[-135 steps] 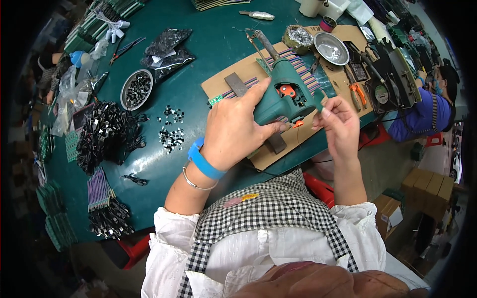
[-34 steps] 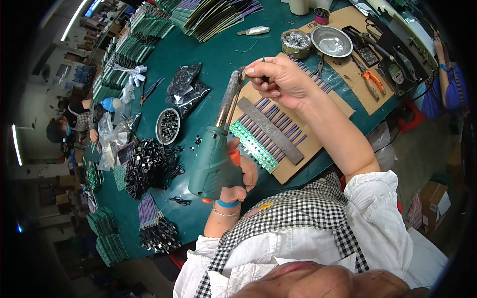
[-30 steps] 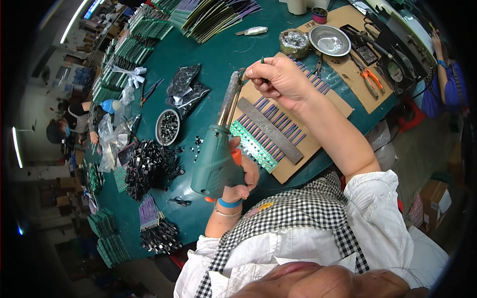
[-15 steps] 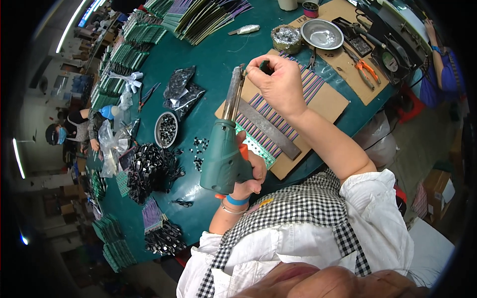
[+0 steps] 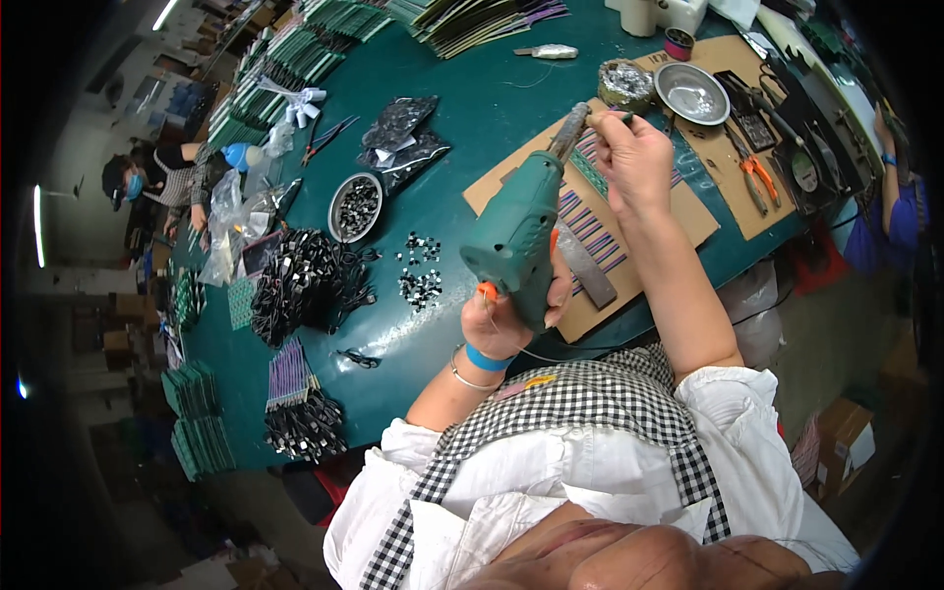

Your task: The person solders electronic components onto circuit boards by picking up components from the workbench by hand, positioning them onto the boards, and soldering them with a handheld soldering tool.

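My left hand (image 5: 500,324) is wrapped round the handle of a green soldering gun (image 5: 513,226) with an orange trigger. Its metal barrel tilts up and to the right, over the cardboard (image 5: 688,224). At the gun's tip, my right hand (image 5: 639,165) is closed in a pinch; a bit of something dark green shows at its fingers, too little to name. Beneath the hands, striped ribbon-like wires (image 5: 582,218) lie in a row with a green circuit board strip (image 5: 588,179). A flat grey metal bar (image 5: 590,280) rests across the wires.
Left of the gun are loose small black parts (image 5: 421,287), a bowl (image 5: 335,222) of such parts and a heap of black cables (image 5: 295,285). At right stand a metal dish (image 5: 692,93) and orange-handled pliers (image 5: 755,180). Another person (image 5: 167,182) works at far left.
My view has shifted, so the table contents sit elsewhere in the picture. The soldering gun now leans further right, its tip still close to my right fingers. The circuit board strip shows higher among the wires.
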`<state>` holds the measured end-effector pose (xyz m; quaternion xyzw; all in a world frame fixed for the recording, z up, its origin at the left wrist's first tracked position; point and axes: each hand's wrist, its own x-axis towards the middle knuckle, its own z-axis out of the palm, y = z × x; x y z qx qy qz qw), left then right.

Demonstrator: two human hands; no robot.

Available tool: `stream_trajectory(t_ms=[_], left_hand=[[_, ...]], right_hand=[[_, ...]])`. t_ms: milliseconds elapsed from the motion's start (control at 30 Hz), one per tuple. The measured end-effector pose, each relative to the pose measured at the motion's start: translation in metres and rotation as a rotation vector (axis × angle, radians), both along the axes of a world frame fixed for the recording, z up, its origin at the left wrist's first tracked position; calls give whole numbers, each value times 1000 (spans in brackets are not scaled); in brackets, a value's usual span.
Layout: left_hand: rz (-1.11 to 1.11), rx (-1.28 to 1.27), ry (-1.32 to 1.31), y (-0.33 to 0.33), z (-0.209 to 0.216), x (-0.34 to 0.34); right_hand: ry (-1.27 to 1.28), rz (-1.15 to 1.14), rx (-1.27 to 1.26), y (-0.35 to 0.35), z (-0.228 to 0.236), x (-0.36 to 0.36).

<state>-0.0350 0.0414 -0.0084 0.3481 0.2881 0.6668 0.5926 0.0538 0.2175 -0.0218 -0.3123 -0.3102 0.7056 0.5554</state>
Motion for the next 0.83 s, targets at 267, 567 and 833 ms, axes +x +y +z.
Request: stream_trajectory(t_ms=[267,567,833], left_hand=[[86,-22,12,-1,5,4],[143,-49,-3,-2,10,9],[41,64,-30,1,-3,4]], right_hand=[[-32,-19,-30,-1,0,1],[21,-52,-18,-2,-5,-2],[-10,-150,114,1,-8,-3]])
